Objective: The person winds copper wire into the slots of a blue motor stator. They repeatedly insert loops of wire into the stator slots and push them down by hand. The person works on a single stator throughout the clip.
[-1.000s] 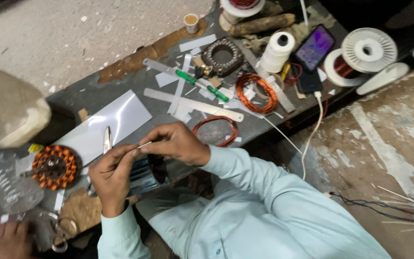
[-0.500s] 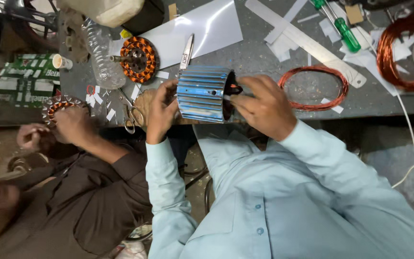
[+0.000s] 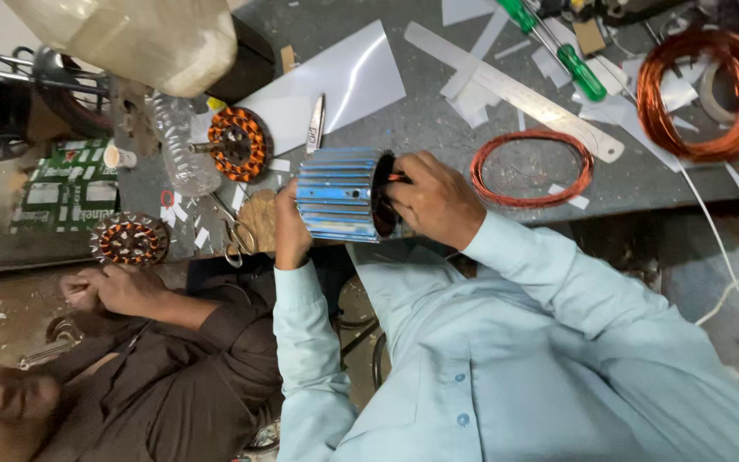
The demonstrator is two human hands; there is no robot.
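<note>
1. your left hand (image 3: 291, 231) grips the blue ribbed metal motor housing (image 3: 337, 195) at the surface's near edge; your right hand (image 3: 434, 201) has its fingers curled at the open end.
2. seemingly winding work; next calls for steady holding.
3. a loose copper wire coil (image 3: 530, 168) lies just right, a wound orange stator (image 3: 236, 143) left; a co-worker's hand (image 3: 113, 289) stays apart.

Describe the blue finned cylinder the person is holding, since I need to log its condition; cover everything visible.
The blue finned cylinder looks like ribbed metal, its parallel fins running along its length, the paint slightly worn. It lies on its side at the near edge of the grey workbench. Its dark open end faces the right hand, whose fingers reach into the opening; a bit of copper-coloured wire shows there. The left hand grips the opposite end from below. Its inside is too dark to tell.
</note>
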